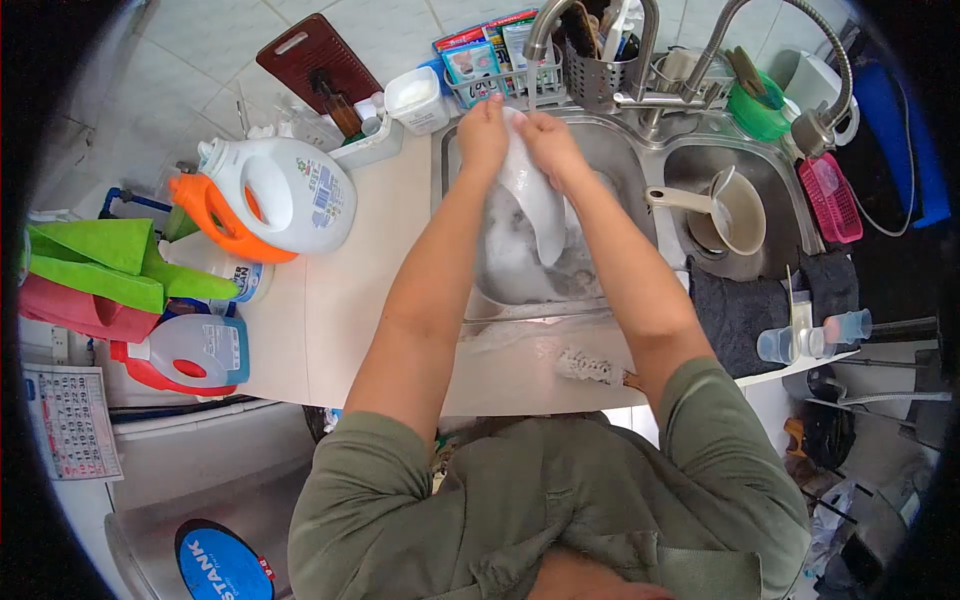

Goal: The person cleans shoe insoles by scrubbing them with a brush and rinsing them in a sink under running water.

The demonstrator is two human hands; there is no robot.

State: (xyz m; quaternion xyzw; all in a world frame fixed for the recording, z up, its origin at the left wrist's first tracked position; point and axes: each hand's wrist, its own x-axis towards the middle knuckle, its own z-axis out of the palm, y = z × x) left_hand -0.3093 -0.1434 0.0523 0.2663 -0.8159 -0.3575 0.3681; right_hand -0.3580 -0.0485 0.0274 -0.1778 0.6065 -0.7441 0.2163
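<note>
Under the running tap (540, 40), both hands hold a long white wet piece (530, 190) above the left sink basin (640, 200). It has a rounded, tapered lower end; its kind is not clear. My left hand (483, 140) is closed on its upper left edge. My right hand (552, 150) grips the upper right edge, its fingers partly hidden. Foamy, greyish water (510, 260) lies in the basin below. A scrub brush (590, 367) with white bristles rests on the wet counter edge near my right forearm.
In the right basin sits a beige saucepan (745, 215). A large detergent jug (300, 195) and other bottles stand on the left counter. Behind the sink are a utensil holder (595, 80) and a white tub (415, 100). A dark cloth (738, 318) lies at the right.
</note>
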